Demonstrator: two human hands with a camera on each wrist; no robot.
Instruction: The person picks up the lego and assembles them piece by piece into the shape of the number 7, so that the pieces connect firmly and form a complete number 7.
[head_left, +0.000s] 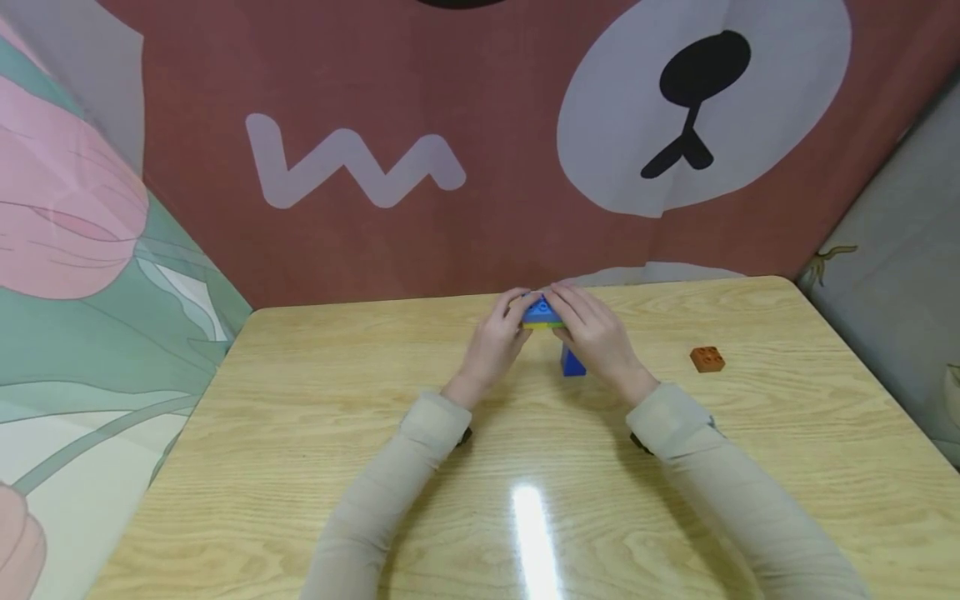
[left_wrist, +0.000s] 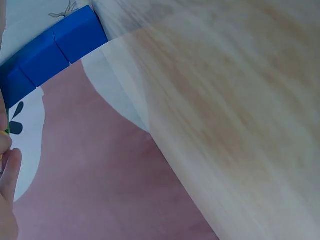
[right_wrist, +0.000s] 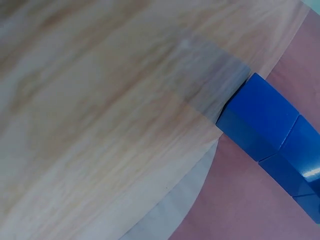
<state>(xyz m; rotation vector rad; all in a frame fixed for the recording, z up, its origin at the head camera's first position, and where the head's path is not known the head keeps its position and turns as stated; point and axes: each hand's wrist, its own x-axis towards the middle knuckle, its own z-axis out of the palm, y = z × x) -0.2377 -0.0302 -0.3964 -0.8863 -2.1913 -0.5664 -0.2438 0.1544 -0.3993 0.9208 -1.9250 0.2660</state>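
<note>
Near the far edge of the table, my left hand (head_left: pixel 491 337) and right hand (head_left: pixel 600 333) grip a light blue toy brick (head_left: pixel 542 312) from both sides. Thin yellow and green layers show under it. Just below my right hand stands a column of dark blue bricks (head_left: pixel 573 362), its upper part hidden by that hand. The left wrist view shows the dark blue bricks (left_wrist: pixel 59 47) joined end to end, with fingers (left_wrist: pixel 10 175) at the left edge. In the right wrist view the dark blue bricks (right_wrist: pixel 265 117) meet the tabletop; the right hand is out of frame there.
An orange-brown toy brick (head_left: pixel 707 359) lies on the wooden table (head_left: pixel 300 467) to the right of my hands. A brown curtain (head_left: pixel 375 250) with a printed face hangs right behind the table's far edge. Patterned cloth hangs at both sides.
</note>
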